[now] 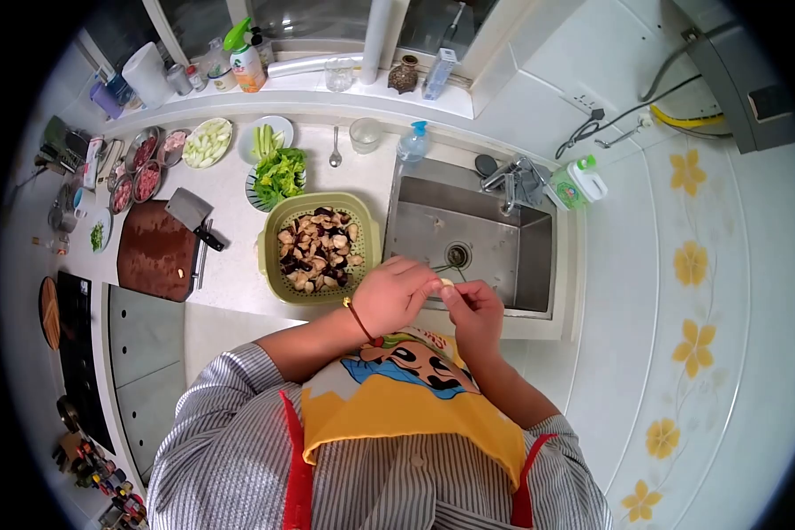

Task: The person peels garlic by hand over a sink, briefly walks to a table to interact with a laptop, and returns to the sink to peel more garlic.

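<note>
Both hands meet in front of the apron, at the near edge of the sink [424, 233]. My left hand [396, 296] is closed, its fingertips pinching a small pale piece [447, 283] that looks like a garlic clove. My right hand [475, 314] pinches the same piece from the other side, thumb and forefinger pressed on it. Just left of my left hand, a green square basket [270, 258] holds cut dark and pale pieces, perhaps mushrooms. The metal drain [458, 255] lies a little beyond the fingertips.
A cleaver [188, 210] lies across the wooden board [153, 252] on the left. Behind the basket are leafy greens [280, 177], a plate of sliced pale vegetable [208, 143], a spoon [336, 148] and a glass [366, 135]. Small bowls of meat [147, 180] stand farther left.
</note>
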`<state>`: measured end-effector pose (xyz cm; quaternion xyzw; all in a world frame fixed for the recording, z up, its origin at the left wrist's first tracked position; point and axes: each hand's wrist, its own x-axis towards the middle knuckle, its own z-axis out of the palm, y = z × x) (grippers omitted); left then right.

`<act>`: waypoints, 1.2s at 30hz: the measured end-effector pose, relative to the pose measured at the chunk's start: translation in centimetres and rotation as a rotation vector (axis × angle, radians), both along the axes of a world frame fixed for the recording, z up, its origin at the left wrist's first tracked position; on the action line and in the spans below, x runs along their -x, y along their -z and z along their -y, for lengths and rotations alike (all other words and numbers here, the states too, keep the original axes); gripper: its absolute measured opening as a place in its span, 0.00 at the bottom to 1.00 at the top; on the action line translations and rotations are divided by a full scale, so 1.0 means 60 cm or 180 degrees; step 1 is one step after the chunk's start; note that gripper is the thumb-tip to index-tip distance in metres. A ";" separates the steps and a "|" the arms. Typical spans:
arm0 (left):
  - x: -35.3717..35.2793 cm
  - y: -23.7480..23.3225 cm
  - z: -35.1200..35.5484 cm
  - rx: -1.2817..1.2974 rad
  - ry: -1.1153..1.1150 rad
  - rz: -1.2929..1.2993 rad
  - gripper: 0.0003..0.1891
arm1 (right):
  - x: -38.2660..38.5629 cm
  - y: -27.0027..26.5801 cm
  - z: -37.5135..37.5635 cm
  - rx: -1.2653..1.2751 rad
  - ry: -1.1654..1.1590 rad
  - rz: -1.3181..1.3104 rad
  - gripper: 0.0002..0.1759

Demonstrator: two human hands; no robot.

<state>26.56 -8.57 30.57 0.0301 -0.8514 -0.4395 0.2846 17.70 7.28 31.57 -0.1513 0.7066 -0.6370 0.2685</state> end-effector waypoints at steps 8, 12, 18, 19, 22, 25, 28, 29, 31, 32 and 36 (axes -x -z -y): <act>0.068 0.009 -0.104 -0.1408 -0.0116 0.0503 0.05 | 0.104 0.005 -0.089 0.0970 0.0211 0.1828 0.11; 0.128 0.071 -0.138 0.0002 0.0059 0.1857 0.08 | 0.170 0.032 -0.148 0.0850 0.0224 0.1660 0.09; 0.174 0.154 -0.229 0.0486 0.0116 0.2394 0.41 | 0.274 0.081 -0.210 0.0168 -0.0110 0.0933 0.06; 0.176 0.149 -0.231 0.0484 -0.0025 0.2455 0.41 | 0.279 0.095 -0.216 0.0200 -0.0248 0.0986 0.06; 0.154 0.118 -0.257 -0.0587 0.0164 0.1733 0.39 | 0.266 0.125 -0.230 -0.0178 -0.1085 0.0573 0.07; 0.117 0.075 -0.244 -0.0560 -0.0432 0.0702 0.30 | 0.220 0.141 -0.208 -0.0032 -0.1551 0.0634 0.07; 0.074 0.082 -0.211 -0.0253 -0.0140 0.0713 0.15 | 0.177 0.137 -0.173 0.0105 -0.1623 0.0951 0.05; 0.055 0.086 -0.204 -0.0254 -0.0166 0.0693 0.15 | 0.169 0.145 -0.167 0.0117 -0.1579 0.1101 0.05; 0.010 0.093 -0.175 -0.0365 -0.0658 0.0549 0.13 | 0.165 0.164 -0.149 0.0021 -0.1824 0.1225 0.08; -0.021 0.090 -0.153 -0.0389 -0.0833 0.0618 0.11 | 0.157 0.166 -0.134 0.0099 -0.1811 0.1495 0.09; -0.196 0.194 0.016 -0.0162 -0.2104 0.0648 0.10 | 0.121 0.171 -0.080 -0.0077 -0.1948 0.1470 0.14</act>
